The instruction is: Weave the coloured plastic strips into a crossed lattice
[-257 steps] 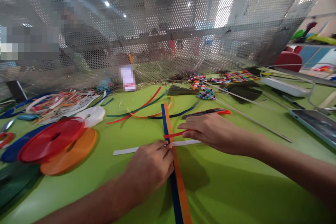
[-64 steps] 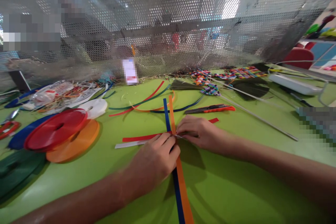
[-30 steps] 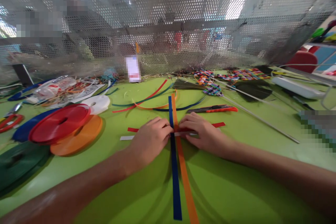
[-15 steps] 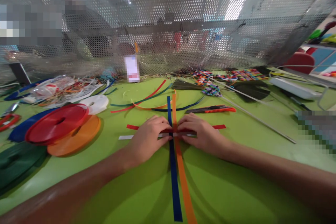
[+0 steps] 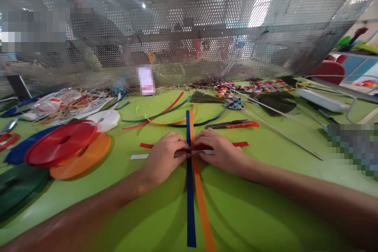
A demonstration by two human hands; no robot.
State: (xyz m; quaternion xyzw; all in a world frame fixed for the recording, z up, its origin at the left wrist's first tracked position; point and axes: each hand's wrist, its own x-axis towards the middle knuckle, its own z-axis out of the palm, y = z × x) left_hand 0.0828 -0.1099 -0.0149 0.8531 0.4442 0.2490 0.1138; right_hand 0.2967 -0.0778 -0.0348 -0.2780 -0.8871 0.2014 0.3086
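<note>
Two long plastic strips, one blue (image 5: 191, 208) and one orange (image 5: 202, 208), run side by side toward me. They cross a red strip (image 5: 146, 145) and a white strip (image 5: 138, 157), which lie crosswise under my hands. My left hand (image 5: 163, 155) is closed, thumb and fingers pinching at the crossing along the blue strip's left edge. From the other side, my right hand (image 5: 221, 151) pinches the crossing at the orange strip. Fingertips hide part of how the strips overlap there.
Red (image 5: 62, 143), orange (image 5: 97, 149), white (image 5: 110, 120), blue and green (image 5: 23, 189) strip rolls lie at left. Beyond my hands are loose strips, an orange-handled cutter (image 5: 245, 124) and woven pieces (image 5: 265, 86). A thin rod (image 5: 289, 136) lies right. Perforated metal mesh (image 5: 177, 8) stands behind.
At the crossing, the blue and orange strips now sit closer together. The blue strip's near end has swung slightly left. Both hands keep their pinch, and the view has shifted a little.
</note>
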